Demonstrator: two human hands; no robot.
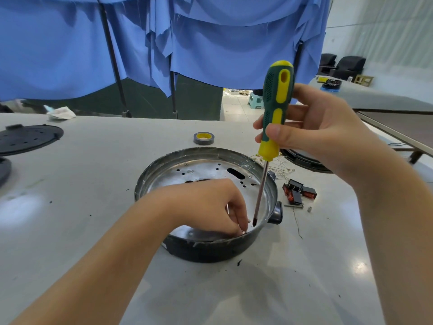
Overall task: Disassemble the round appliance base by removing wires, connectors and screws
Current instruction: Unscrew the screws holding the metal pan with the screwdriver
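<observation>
The round appliance base (269, 184), a shallow metal pan with a black outer wall and a knob on its right side, sits mid-table. My right hand (323, 134) grips the green-and-yellow handle of a screwdriver (276, 106), held nearly upright with its tip down inside the base near the front right wall. My left hand (210, 205) reaches into the base, fingertips curled and pinching something small right beside the screwdriver tip; what it pinches is hidden by the fingers.
Red-and-black switches (298, 192), a bolt and a small spacer lie right of the base, with loose thin wires (281, 167) behind. A tape roll (203, 138) sits beyond the base. Black round covers (25, 138) lie far left, another black ring (302, 160) at right.
</observation>
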